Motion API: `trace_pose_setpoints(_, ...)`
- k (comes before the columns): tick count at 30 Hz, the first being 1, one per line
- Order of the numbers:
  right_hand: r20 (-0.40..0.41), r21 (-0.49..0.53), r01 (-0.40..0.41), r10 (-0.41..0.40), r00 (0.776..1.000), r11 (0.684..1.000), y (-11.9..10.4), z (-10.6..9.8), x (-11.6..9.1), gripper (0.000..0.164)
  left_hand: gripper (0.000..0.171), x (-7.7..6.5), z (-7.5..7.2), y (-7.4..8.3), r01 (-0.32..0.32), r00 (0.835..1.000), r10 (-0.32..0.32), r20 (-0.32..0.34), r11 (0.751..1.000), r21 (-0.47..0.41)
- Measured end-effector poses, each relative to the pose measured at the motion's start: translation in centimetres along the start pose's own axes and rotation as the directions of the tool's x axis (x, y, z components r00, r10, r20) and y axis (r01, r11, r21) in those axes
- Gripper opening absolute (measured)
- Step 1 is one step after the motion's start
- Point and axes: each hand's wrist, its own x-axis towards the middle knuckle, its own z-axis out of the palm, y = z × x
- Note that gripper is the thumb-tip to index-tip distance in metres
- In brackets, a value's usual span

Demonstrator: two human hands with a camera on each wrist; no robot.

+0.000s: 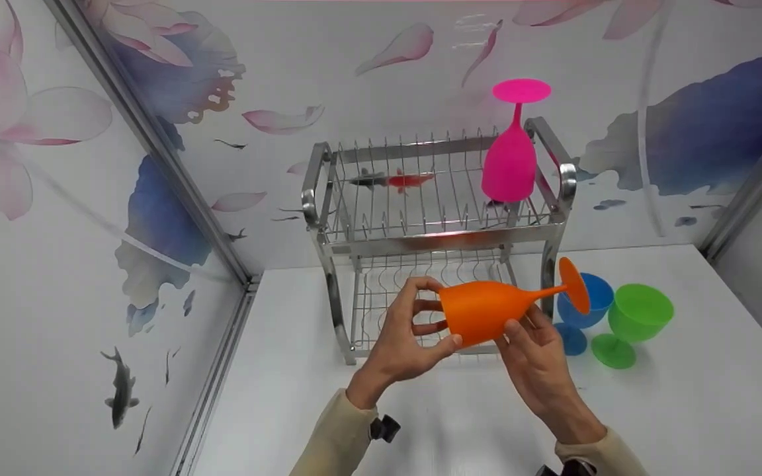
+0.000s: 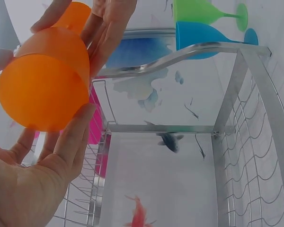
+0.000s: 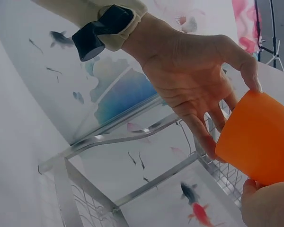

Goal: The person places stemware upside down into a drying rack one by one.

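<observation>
Head: left grip point(image 1: 402, 342), right grip point(image 1: 538, 362) flank orange goblet point(image 1: 485, 309).

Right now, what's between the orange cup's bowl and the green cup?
In the head view: the blue cup and part of the right hand, which holds the orange cup.

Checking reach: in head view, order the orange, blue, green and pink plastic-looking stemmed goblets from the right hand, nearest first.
1. Orange goblet: touching the right hand, upper left.
2. Blue goblet: right, partly behind the orange goblet's foot.
3. Green goblet: farther right, beside the blue one.
4. Pink goblet: upside down on the upper tier of the silver metal rack.
</observation>
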Motion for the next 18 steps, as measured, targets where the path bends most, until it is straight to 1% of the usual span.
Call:
trace_pose_setpoints(3,-0.014,-0.006,-0.005,0.005,1.000,1.000,0.0,0.2,0.0,0.041,0.065,-0.1,-0.1,0.0,0.000,1.000,0.000,0.004,1.000,-0.004)
trace_pose_setpoints(5,-0.002,-0.014,0.007,-0.007,1.000,1.000,-0.2,0.2,0.1,0.041,0.067,0.0,-0.1,0.0,-0.001,1.000,0.001,0.010,1.000,-0.015)
trace_pose_setpoints(7,0.026,-0.011,0.032,-0.031,0.999,0.999,-0.6,0.2,0.2,0.042,0.068,0.0,-0.3,0.1,-0.011,1.000,0.011,0.012,1.000,-0.021)
trace_pose_setpoints(10,0.075,-0.015,0.082,-0.080,0.994,0.997,-1.6,0.3,0.6,0.043,0.070,-0.1,-1.0,0.0,-0.050,0.999,0.050,-0.001,0.999,-0.018)
trace_pose_setpoints(13,0.106,-0.051,0.126,-0.120,0.987,0.991,-3.1,0.5,1.3,0.045,0.067,-0.2,-2.2,-0.4,-0.072,0.996,0.073,-0.059,0.997,0.020)
trace_pose_setpoints(15,0.089,-0.107,0.143,-0.134,0.987,0.984,-4.4,0.8,1.8,0.047,0.064,-0.4,-3.3,-1.0,-0.068,0.990,0.073,-0.122,0.997,0.048)
trace_pose_setpoints(16,0.072,-0.148,0.144,-0.135,0.988,0.978,-5.2,1.1,2.2,0.048,0.062,-0.6,-3.9,-1.3,-0.054,0.986,0.064,-0.156,0.996,0.068)
trace_pose_setpoints(18,0.048,-0.227,0.143,-0.136,0.990,0.963,-6.6,1.5,2.9,0.049,0.057,-0.9,-5.1,-2.0,-0.034,0.972,0.059,-0.227,0.993,0.114)
